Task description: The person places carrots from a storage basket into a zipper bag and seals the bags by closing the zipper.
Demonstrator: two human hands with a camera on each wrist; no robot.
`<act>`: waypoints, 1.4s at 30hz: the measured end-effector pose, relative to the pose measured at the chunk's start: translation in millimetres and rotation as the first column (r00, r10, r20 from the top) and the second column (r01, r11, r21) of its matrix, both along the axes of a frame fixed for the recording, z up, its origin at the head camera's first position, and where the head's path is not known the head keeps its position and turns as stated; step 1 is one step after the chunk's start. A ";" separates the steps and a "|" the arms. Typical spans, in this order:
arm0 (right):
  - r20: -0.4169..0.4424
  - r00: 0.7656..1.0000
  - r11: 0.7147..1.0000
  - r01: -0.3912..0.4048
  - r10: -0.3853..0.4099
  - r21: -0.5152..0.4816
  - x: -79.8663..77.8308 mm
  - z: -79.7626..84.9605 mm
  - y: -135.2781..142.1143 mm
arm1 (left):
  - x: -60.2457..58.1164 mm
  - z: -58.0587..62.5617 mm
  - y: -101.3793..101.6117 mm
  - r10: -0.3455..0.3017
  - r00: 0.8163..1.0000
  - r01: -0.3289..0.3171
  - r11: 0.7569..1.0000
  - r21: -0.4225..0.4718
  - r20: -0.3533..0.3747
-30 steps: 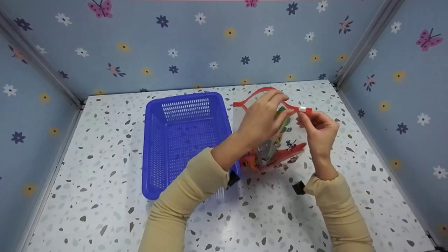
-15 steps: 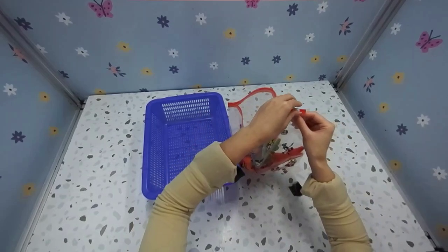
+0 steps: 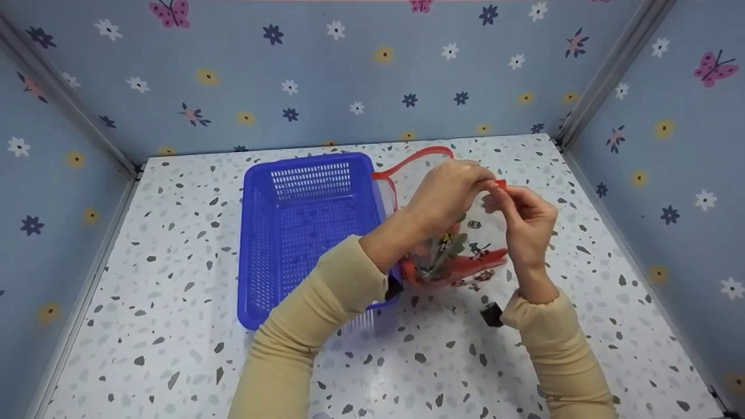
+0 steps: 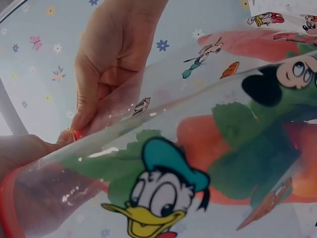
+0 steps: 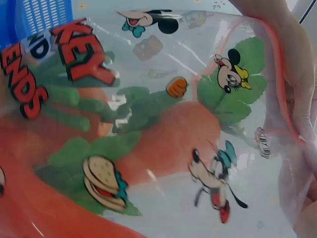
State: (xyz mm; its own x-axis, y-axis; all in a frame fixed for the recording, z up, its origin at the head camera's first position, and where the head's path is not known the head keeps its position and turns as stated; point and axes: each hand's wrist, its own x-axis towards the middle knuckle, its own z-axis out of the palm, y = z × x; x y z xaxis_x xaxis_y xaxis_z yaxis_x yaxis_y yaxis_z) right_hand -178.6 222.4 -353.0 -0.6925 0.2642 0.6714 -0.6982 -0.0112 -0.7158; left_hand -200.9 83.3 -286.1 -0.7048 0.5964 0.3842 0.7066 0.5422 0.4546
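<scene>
A clear plastic zip bag (image 3: pixel 477 265) printed with cartoon characters stands to the right of the blue basket. Its red-edged mouth gapes at the left end, while both hands meet at the right end. My left hand (image 3: pixel 445 192) reaches across the bag and pinches that end of the red edge. Close against it, my right hand (image 3: pixel 531 224) pinches the small red end tab (image 3: pixel 500 184) between thumb and fingers. Through the film show orange-red pieces (image 5: pixel 173 144) with green leafy parts (image 5: pixel 237 84). The fingertips partly hide the end of the zip.
The blue perforated basket (image 3: pixel 247 244) stands left of the bag, under the left forearm. Speckled white table (image 3: pixel 174 314) lies all round it. Flowered blue panels (image 3: pixel 326 70) rise at the back and both sides.
My left hand has moved right along the red edge until it meets my right hand at the end. The bag's left corner has shifted left towards the basket.
</scene>
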 end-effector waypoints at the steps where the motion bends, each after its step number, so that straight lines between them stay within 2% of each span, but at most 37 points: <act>1: -0.013 1.000 1.000 -0.004 0.004 -0.023 0.2 0.2 -1.3 | 0.6 0.4 -0.3 -0.003 1.000 0.003 1.000 0.003 -0.004; 4: -0.049 0.999 0.997 -0.002 -0.002 -0.083 1.5 2.0 -5.9 | 3.4 2.5 -1.4 -0.009 1.000 0.009 1.000 -0.002 -0.029; 10: -0.093 0.992 0.988 0.075 -0.088 -0.137 3.1 3.3 -12.8 | 9.1 6.8 -2.8 -0.004 0.996 -0.002 0.998 -0.068 -0.087; 16: -0.123 0.981 0.971 0.123 -0.150 -0.206 3.4 2.1 -11.3 | 13.4 3.9 -11.2 -0.006 0.989 -0.009 0.995 -0.097 -0.145; 22: -0.128 0.983 0.951 0.092 -0.135 -0.294 3.9 1.4 -5.2 | 14.6 0.6 -21.7 -0.013 0.979 -0.011 0.993 -0.117 -0.201; 27: -0.152 0.980 0.917 0.062 -0.131 -0.394 3.6 3.4 1.3 | 13.1 -1.6 -30.0 -0.020 0.968 -0.017 0.989 -0.147 -0.251; 30: -0.153 0.978 0.899 0.063 -0.142 -0.432 3.8 3.1 6.5 | 11.6 -4.0 -33.8 -0.016 0.959 -0.033 0.985 -0.168 -0.282; 34: -0.133 0.975 0.890 0.101 -0.177 -0.445 4.6 1.0 14.4 | 9.1 -7.6 -38.8 -0.007 0.943 -0.053 0.984 -0.170 -0.332; 37: -0.120 0.974 0.882 0.119 -0.194 -0.456 4.3 -0.6 21.8 | 7.9 -8.7 -44.0 0.016 0.943 -0.070 0.986 -0.152 -0.333; 42: -0.119 0.975 0.874 0.112 -0.189 -0.473 3.0 -3.7 31.9 | 7.5 -9.3 -53.6 0.044 0.961 -0.082 0.988 -0.128 -0.275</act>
State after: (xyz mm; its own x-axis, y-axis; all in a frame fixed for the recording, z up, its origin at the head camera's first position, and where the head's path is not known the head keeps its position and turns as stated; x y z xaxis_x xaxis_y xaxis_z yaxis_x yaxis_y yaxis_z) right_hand -175.6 254.3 -356.7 -0.5155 0.6628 0.5431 -0.8203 -0.1983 -0.5365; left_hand -193.3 29.7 -295.4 -0.6240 0.6141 0.4832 0.7549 0.6335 0.1698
